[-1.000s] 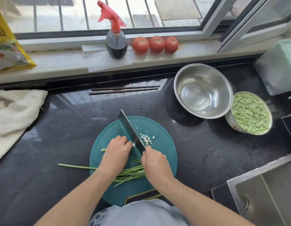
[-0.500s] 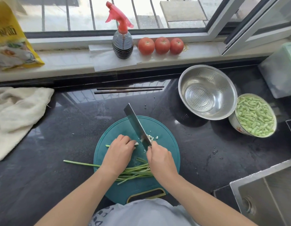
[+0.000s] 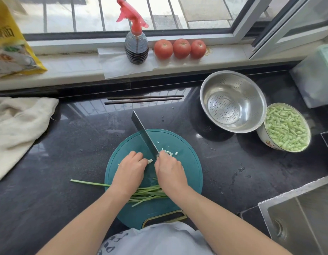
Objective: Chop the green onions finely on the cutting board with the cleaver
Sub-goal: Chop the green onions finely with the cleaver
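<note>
- The person's bare left hand (image 3: 130, 169) lies palm down, its fingers curled under and knuckles forward.
- The bare right hand (image 3: 169, 171) sits just beside it, closed in a fist with its knuckles up.
- Both bare forearms reach in from the lower edge and converge toward the middle, with the wrists close together but not touching.

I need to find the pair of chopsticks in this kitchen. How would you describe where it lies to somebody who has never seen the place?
Start at the round teal cutting board on the dark counter and look straight beyond the cleaver tip, toward the window sill. The chopsticks lie there on the counter, left of the steel colander. They are two thin dark sticks lying side by side, the only such long straight things nearby.
</note>
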The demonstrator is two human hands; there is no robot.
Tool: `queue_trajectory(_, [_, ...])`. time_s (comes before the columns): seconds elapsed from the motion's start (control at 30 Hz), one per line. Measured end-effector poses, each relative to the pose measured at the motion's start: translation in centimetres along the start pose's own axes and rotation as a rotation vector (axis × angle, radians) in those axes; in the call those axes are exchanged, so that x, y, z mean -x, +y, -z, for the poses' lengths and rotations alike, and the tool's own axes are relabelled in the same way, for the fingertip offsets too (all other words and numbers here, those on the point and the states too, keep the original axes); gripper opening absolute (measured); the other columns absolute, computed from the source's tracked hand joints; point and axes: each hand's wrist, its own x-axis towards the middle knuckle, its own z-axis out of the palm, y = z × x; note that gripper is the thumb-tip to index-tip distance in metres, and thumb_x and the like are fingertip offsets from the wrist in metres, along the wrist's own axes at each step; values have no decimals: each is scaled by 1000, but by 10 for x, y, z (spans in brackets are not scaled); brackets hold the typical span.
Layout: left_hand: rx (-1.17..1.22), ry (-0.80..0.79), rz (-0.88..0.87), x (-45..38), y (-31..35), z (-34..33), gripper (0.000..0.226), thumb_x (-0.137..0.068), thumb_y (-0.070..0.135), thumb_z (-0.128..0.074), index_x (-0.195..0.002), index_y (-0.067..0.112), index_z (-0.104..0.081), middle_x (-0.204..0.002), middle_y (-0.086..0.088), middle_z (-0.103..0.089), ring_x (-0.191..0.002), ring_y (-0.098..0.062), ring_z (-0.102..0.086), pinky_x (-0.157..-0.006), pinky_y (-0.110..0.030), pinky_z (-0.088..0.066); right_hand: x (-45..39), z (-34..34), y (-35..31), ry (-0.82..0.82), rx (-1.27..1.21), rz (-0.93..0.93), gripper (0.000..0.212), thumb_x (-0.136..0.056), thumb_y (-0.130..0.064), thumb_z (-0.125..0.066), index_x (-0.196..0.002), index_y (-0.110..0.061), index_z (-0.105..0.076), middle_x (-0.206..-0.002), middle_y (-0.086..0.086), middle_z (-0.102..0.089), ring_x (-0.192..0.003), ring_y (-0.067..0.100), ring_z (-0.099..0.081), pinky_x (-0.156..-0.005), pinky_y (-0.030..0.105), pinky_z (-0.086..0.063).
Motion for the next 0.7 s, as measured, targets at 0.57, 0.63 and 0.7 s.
queue_trajectory(0.57, [24, 4, 23, 2, 1, -4, 19, -74, -5, -75, -70, 9, -64, -72, -4, -51, -72, -23, -45, -57, -37, -41, 1, -4, -4, -7, -31, 12, 23, -105, -30, -34, -88, -16, -39, -90, 10, -62, -80, 38, -55, -63, 40, -36])
queue_trajectory(0.63, [21, 2, 27, 2, 1, -5, 16, -75, -3, -76, -73, 10, -66, -74, -3, -52, -73, -22, -45, -58, -36, -41, -3, -2, -2, 24, -40, 3, 23, -104, -29, -36, -86, -16, -40, -87, 9, -62, -77, 37, -56, -62, 40, -36])
queue_trajectory(0.7, [25, 3, 33, 3, -2, -6, 14, -76, -2, -76, -79, 11, -71, -77, -1, -53, -76, -22, -45, -60, -36, -40, 3, 1, 5, 37, -58, -4, 22, -104, -27, -35, -86, -16, -42, -84, 8, -62, -75, 36, -56, -63, 42, -40])
